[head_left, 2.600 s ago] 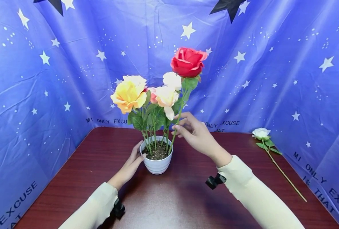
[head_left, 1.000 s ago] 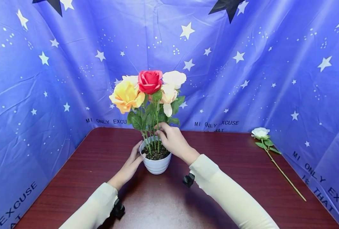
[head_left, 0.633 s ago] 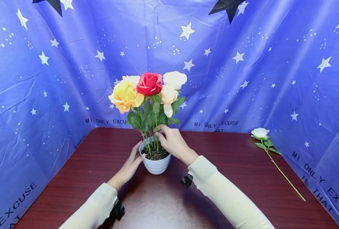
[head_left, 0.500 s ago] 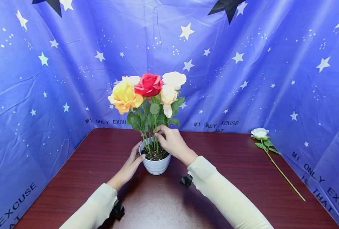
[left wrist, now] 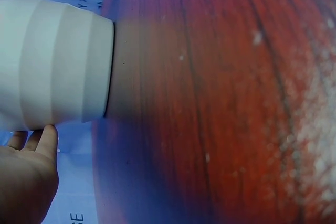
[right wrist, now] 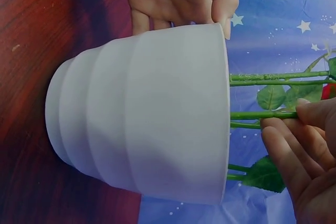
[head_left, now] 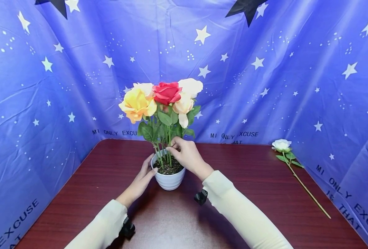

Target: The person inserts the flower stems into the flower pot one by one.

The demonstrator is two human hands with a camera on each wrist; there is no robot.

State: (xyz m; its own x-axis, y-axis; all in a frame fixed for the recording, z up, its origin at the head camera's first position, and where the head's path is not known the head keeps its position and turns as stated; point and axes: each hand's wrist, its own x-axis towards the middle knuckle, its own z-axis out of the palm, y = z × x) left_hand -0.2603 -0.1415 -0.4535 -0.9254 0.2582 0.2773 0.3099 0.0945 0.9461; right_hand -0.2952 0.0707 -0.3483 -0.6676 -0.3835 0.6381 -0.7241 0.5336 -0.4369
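Note:
A white ribbed flowerpot filled with dark soil stands upright on the table. My left hand holds its left side, thumb at the rim and fingers against the wall; in the left wrist view, fingertips touch the pot. The right hand pinches the green stem of a red rose just above the rim, thumb against fingers. That stem goes down into the pot among others. Around the red bloom stand a yellow rose, a peach rose and white roses.
One white rose with a long bare stem lies at the right side of the dark red wooden table. A blue star-patterned cloth encloses the back and both sides.
My right hand has brought the red rose left and down from the pot's right side into the middle of the bunch. Lately its bloom has turned slightly right. The left hand stays put.

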